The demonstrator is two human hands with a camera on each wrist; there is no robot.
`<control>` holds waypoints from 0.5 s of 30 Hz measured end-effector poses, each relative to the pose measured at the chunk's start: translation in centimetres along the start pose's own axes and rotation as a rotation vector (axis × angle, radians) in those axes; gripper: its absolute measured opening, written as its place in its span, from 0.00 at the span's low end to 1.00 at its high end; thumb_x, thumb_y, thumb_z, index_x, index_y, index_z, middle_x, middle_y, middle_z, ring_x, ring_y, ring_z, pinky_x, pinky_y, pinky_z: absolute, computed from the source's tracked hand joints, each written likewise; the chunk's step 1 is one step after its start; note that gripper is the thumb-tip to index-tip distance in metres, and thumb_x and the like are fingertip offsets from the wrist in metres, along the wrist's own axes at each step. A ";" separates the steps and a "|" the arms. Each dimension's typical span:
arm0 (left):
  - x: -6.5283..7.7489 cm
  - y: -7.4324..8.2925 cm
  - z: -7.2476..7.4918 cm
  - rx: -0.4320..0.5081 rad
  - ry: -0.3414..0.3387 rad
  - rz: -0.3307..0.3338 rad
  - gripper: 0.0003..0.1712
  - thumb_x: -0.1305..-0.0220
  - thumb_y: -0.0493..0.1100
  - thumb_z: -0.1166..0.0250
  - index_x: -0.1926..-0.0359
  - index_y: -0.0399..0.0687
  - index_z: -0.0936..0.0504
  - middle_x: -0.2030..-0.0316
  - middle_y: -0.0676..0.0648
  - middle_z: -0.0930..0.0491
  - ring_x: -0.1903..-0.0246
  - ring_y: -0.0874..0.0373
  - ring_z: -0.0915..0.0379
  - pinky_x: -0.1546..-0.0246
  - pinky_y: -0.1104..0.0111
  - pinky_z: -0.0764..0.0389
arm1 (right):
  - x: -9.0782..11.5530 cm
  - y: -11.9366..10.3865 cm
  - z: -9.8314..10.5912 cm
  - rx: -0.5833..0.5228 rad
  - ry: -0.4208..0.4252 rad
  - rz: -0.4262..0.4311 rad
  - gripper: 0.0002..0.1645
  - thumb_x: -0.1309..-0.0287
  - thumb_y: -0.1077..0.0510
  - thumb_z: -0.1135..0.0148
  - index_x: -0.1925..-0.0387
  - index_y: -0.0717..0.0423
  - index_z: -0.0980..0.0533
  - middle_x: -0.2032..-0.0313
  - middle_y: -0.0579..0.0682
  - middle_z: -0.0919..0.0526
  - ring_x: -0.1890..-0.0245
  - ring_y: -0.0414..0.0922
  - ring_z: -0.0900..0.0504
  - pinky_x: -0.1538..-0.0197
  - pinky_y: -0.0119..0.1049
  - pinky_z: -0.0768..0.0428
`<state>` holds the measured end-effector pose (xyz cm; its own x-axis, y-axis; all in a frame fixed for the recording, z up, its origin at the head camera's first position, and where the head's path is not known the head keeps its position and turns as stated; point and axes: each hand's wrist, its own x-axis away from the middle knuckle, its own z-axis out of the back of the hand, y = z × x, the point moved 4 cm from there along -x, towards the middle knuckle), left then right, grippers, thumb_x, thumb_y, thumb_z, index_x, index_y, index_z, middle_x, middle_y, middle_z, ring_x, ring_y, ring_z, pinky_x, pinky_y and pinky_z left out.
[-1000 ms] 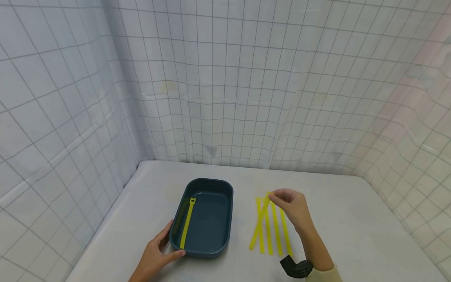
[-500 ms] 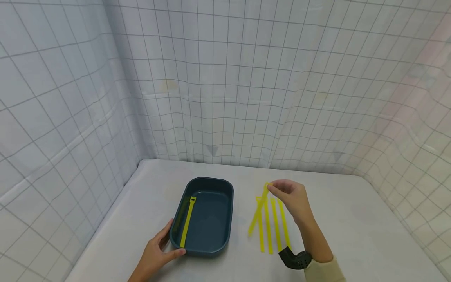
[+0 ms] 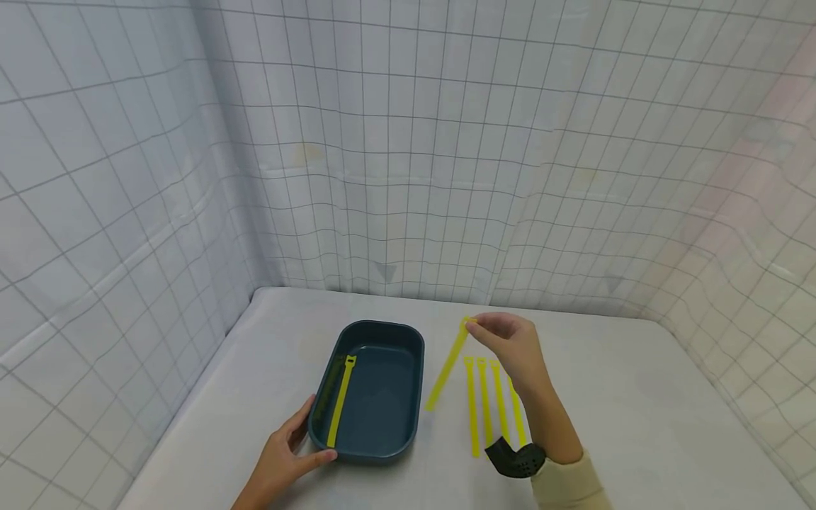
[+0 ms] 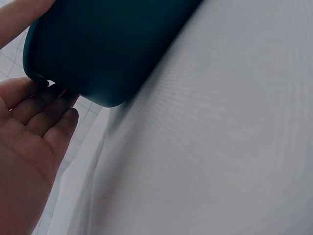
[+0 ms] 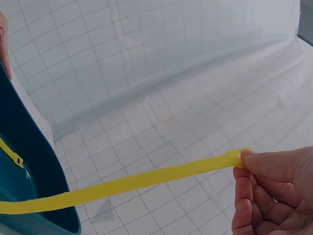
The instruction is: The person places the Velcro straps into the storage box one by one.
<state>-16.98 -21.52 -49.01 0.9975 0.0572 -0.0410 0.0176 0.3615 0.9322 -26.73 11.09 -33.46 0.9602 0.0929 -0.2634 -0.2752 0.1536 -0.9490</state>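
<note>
My right hand (image 3: 512, 348) pinches a yellow hook-and-loop cable tie (image 3: 448, 367) by its slotted head, between thumb and index finger. The tie hangs slanting down to the left, its tail near the right side of a dark teal plastic tray (image 3: 382, 404). At the tray's near-left corner, my left hand (image 3: 280, 457) holds on, thumb at the front rim and fingers along the left side; the left wrist view shows the fingers (image 4: 61, 125) bent against the wall. Inside the tray, another yellow cable tie (image 3: 341, 402) lies lengthwise along the left side.
Several more yellow cable ties (image 3: 473, 411) lie side by side on the white table (image 3: 637, 411), right of the tray and partly behind my right forearm. A black wrist device (image 3: 515, 459) sits on that wrist. White gridded curtains (image 3: 395, 177) surround the table.
My right hand has lifted its cable tie off the row of ties and moved it up and left toward the tray. My left hand and the tray have stayed in place.
</note>
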 end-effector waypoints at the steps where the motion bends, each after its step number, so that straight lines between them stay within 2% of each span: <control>1: 0.0 0.0 0.0 0.000 0.000 -0.001 0.53 0.55 0.46 0.25 0.32 0.37 0.44 0.34 0.39 0.44 0.37 0.49 0.46 0.43 0.59 0.34 | 0.0 0.0 -0.2 -0.006 -0.003 0.000 0.15 0.49 0.57 0.32 0.65 0.67 0.20 0.68 0.52 0.18 0.66 0.45 0.22 0.57 0.34 0.23; 15: 0.0 0.0 0.1 -0.005 0.005 0.006 0.53 0.55 0.46 0.25 0.32 0.38 0.44 0.35 0.38 0.44 0.37 0.47 0.46 0.43 0.58 0.34 | 0.2 -0.4 -3.9 -0.069 -0.086 -0.021 0.13 0.49 0.57 0.32 0.66 0.64 0.20 0.69 0.52 0.18 0.65 0.48 0.22 0.58 0.36 0.21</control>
<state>-16.94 -21.57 -49.01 0.9972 0.0643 -0.0378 0.0117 0.3661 0.9305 -26.22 7.22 -33.81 0.9571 0.1754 -0.2304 -0.2485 0.0887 -0.9646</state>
